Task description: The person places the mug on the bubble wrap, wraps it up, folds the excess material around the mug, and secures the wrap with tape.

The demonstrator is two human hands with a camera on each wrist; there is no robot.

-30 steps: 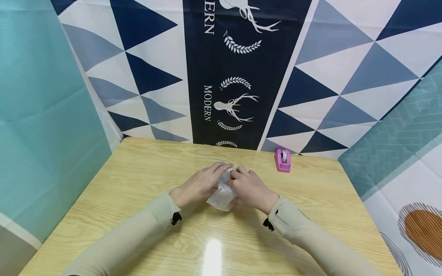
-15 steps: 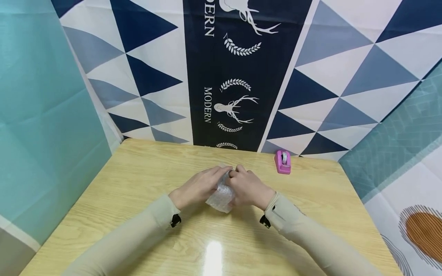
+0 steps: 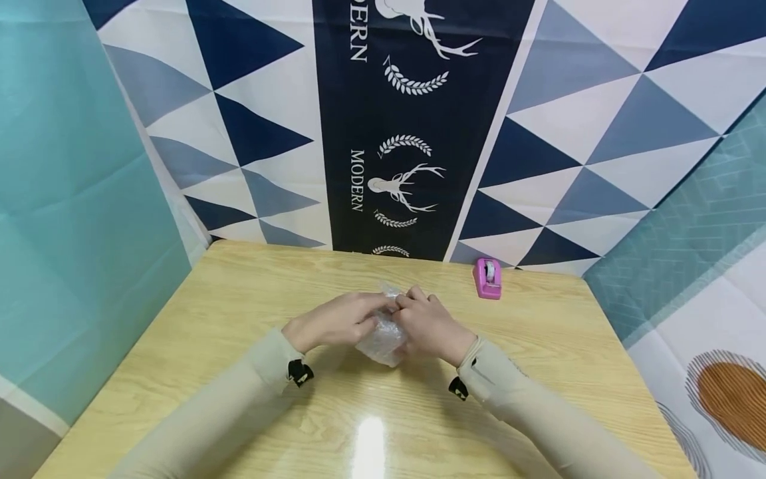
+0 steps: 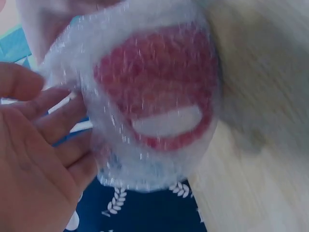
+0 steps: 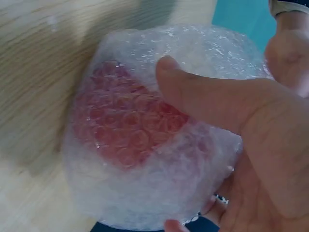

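A bundle of clear bubble wrap [image 3: 382, 340] is between both hands, low over the wooden table. Inside shows a red thing [image 4: 154, 67] with a pale oval patch near one edge; the wrap blurs its kind. My right hand [image 3: 432, 327] grips the bundle, its thumb laid across the wrap [image 5: 116, 193] and its fingers around the far side. My left hand [image 3: 338, 320] is at the bundle's left edge. In the left wrist view the left fingers [image 4: 67, 118] are fairly straight, their tips at the wrap, and the thumb is spread apart from them.
A pink tape dispenser [image 3: 488, 279] with a roll of tape stands at the back right of the wooden table [image 3: 257, 279]. Patterned cloth [image 3: 395, 100] hangs behind the table, with teal cloth [image 3: 78, 199] along the left side.
My left hand has loosened from the wrap and shifted a little, its thumb now parted from the fingers. The right hand keeps its hold, and the bundle stays in nearly the same place.
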